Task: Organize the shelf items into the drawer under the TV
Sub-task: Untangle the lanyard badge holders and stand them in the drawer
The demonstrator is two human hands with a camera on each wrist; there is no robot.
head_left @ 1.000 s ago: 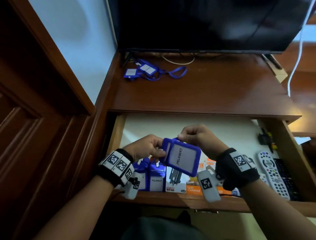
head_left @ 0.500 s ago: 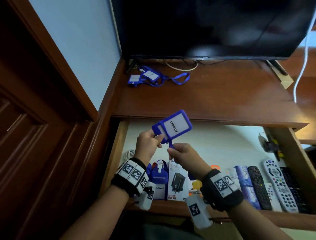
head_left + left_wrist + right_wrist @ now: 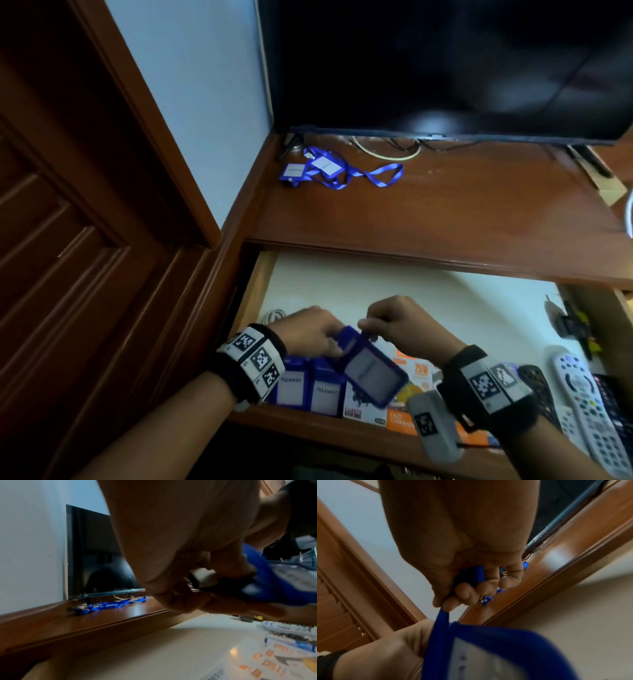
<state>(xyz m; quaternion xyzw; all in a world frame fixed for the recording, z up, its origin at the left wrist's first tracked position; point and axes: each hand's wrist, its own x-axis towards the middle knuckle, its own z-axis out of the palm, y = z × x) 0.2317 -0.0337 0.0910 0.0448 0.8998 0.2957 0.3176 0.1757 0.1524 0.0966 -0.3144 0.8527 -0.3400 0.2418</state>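
Both hands work over the open drawer [image 3: 255, 294] under the TV [image 3: 445, 65]. The left hand [image 3: 308, 330] has its fingers [image 3: 181, 601] curled on the upper left end of a blue badge holder [image 3: 371, 371], gripping it beside a small white clip piece [image 3: 203, 579] seen in the left wrist view. The right hand [image 3: 400, 322] has its fingers [image 3: 462, 592] closed narrow, pinching the holder's blue strap [image 3: 441, 620], which runs down from the fingertips to the holder's top edge. The holder hangs tilted in the air above the drawer's front row, its clear window facing up; motion blur hides the print on its card.

Below it, in the drawer's front left part, two more blue badge holders [image 3: 306, 389] stand side by side with white cards. Just right of them lies a charger box [image 3: 359, 402] and an orange package [image 3: 402, 419]. Further right several remote controls [image 3: 582, 401] lie side by side, the white one nearest the drawer's right side. A white cable coil [image 3: 274, 314] sits at the drawer's left wall behind the left hand.

On the wooden shelf [image 3: 462, 205] above, near the TV's left foot, two badge holders with blue lanyards [image 3: 329, 169] lie tangled together. A dark wooden door [image 3: 68, 257] stands to the left.
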